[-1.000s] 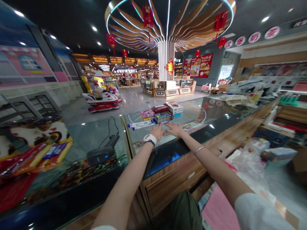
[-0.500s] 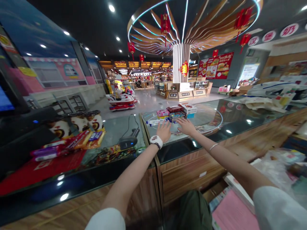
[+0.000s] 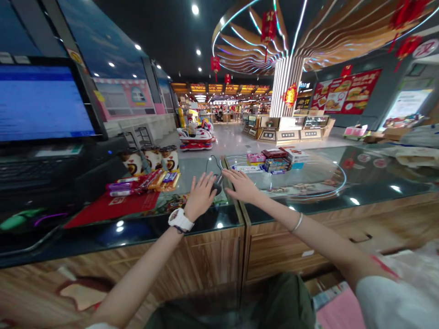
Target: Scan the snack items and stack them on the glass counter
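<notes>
My left hand (image 3: 199,197), with a white watch on its wrist, reaches over the glass counter with fingers spread and holds nothing. Just past its fingertips is a black handheld scanner (image 3: 216,186) with a cable, partly hidden by the hand. My right hand (image 3: 243,186) is stretched out flat beside the scanner, over the seam between two counter sections, also holding nothing. Whether either hand touches the scanner I cannot tell. Beyond my right hand sits a group of small packages: a pink box (image 3: 255,158), dark red packs (image 3: 275,153) and a white box (image 3: 296,154).
Left of my hands, colourful snack packs (image 3: 168,180) and a purple pack (image 3: 123,186) lie by a red mat (image 3: 113,208). Several patterned cups (image 3: 152,159) stand behind them. A monitor (image 3: 44,100) and keyboard (image 3: 24,171) occupy the far left.
The view has turned left, bringing the monitor into sight. Both hands have moved left along the counter, from near the small boxes to around the scanner.
</notes>
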`<move>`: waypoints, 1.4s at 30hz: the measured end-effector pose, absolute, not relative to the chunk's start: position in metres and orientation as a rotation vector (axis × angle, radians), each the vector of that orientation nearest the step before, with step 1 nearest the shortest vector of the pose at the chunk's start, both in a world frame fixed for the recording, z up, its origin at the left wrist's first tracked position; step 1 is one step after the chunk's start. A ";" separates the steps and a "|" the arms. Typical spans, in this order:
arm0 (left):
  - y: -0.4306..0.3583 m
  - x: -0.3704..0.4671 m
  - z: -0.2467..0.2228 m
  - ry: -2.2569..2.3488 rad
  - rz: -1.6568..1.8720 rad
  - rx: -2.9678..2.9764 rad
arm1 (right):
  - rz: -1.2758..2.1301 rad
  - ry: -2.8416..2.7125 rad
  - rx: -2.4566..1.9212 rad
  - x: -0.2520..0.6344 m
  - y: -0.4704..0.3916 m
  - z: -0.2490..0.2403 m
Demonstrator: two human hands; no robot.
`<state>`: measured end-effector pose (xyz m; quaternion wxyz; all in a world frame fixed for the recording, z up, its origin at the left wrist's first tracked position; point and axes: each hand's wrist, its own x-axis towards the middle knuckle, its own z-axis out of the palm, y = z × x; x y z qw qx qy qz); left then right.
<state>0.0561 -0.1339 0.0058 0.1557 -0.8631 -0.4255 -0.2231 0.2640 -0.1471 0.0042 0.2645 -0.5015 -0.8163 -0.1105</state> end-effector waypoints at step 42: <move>-0.033 -0.080 -0.027 -1.735 -0.611 -2.268 | -0.031 -2.334 -1.420 0.046 0.004 -0.046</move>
